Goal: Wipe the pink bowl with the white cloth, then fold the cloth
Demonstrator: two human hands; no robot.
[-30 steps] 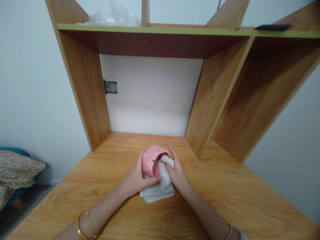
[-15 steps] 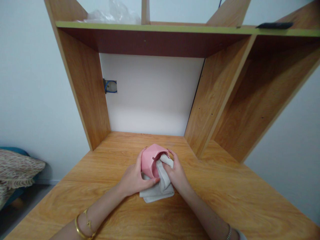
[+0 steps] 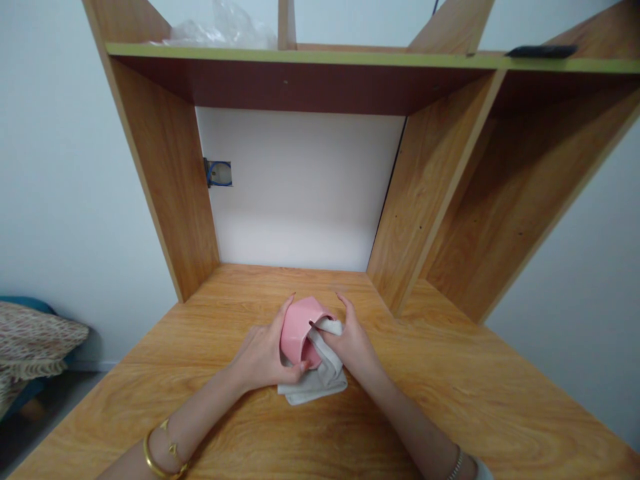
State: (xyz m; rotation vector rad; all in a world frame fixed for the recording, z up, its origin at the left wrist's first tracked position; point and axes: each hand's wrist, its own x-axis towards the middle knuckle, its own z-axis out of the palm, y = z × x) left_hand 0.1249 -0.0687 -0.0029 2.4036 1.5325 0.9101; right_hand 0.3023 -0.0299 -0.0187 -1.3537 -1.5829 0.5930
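Note:
A pink faceted pot or bowl [image 3: 299, 325] lies tilted on its side, its opening turned toward me and to the right. My left hand [image 3: 267, 353] grips it from the left, thumb at the lower rim and fingers around the far side. A light grey cloth [image 3: 320, 381] runs from inside the opening down to the desktop under the pot. My right hand [image 3: 353, 343] pinches the cloth at the rim, with the thumb partly inside the opening and the index finger raised apart. The inside of the pot is mostly hidden by the cloth.
The wooden desk [image 3: 240, 440] carries a shelf unit with upright side panels [image 3: 160, 180] and a green-edged shelf [image 3: 325, 59] above. On that shelf lie a clear plastic bag [image 3: 225, 30] and a dark flat object [image 3: 543, 51]. A wall box with wires [image 3: 219, 173] is exposed at the back.
The pot has turned so its opening faces further right and down. My right index finger has lifted off the rim, and the thumb has pushed further into the opening with the cloth.

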